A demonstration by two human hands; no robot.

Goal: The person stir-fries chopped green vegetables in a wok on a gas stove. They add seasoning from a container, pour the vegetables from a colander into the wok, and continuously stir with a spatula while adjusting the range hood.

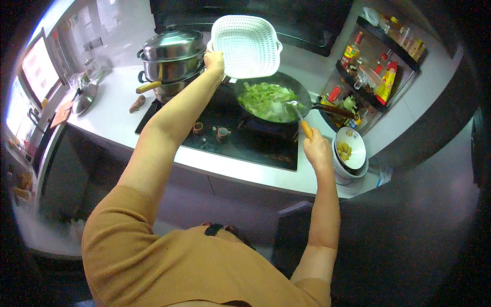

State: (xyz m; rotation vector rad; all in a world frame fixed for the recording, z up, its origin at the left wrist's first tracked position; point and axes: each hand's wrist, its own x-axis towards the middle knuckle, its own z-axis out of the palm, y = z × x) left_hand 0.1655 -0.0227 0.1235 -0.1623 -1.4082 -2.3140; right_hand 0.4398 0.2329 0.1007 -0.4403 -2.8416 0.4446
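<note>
My left hand point(215, 63) grips the near left edge of a white plastic colander point(245, 48), which is tilted above the far side of a wok. Its perforated inside faces me and looks almost bare. Sliced green vegetables point(268, 100) lie in the dark wok point(308, 94) on the right side of the stove. In my right hand point(317, 147) is the yellow handle of a metal spatula point(306, 128), whose head rests among the vegetables. The wok's long dark handle point(333, 110) points to the right.
A stacked steel steamer point(172, 57) occupies the left of the black cooktop point(245, 149). A ginger-like piece point(137, 104) and a metal lid point(85, 99) lie further left. Nested bowls point(352, 147), one holding yellowish pieces, stand at right below a corner rack point(378, 55) of bottles.
</note>
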